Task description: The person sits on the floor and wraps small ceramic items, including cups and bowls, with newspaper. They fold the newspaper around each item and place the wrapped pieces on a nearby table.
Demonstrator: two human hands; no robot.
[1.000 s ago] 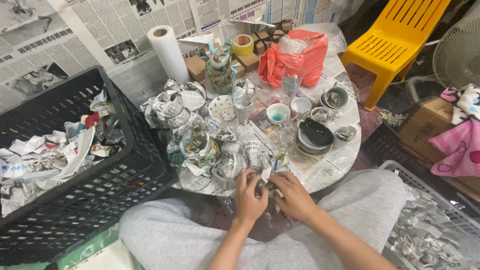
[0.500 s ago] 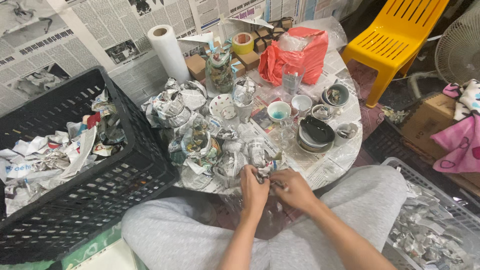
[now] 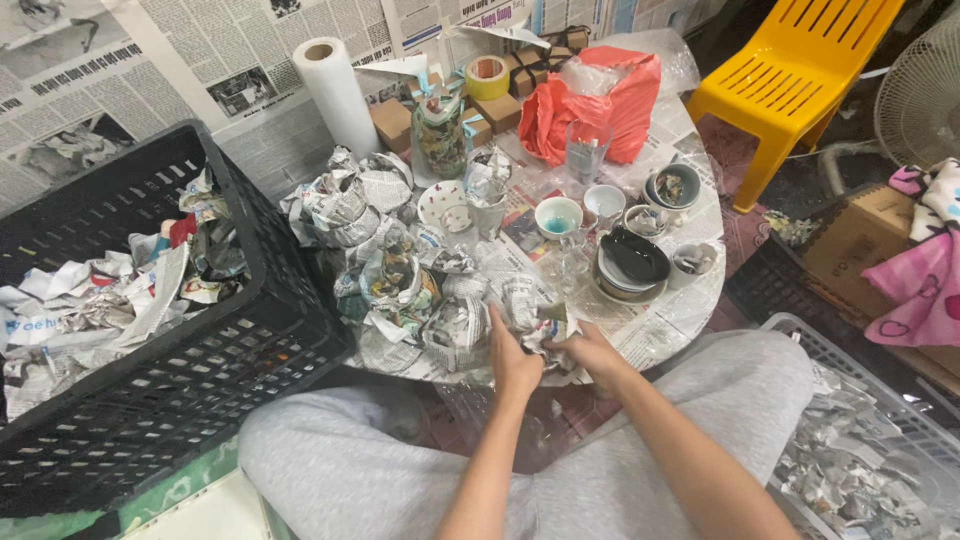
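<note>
Both hands meet at the near edge of the round, newspaper-covered table (image 3: 668,322): the left hand (image 3: 513,362) and the right hand (image 3: 592,352) are each closed around a small bundle wrapped in crumpled newspaper (image 3: 533,318), held between them just above the table. More newspaper-wrapped bundles (image 3: 392,282) lie just to its left. A black plastic crate (image 3: 190,400) of crumpled paper stands further left.
</note>
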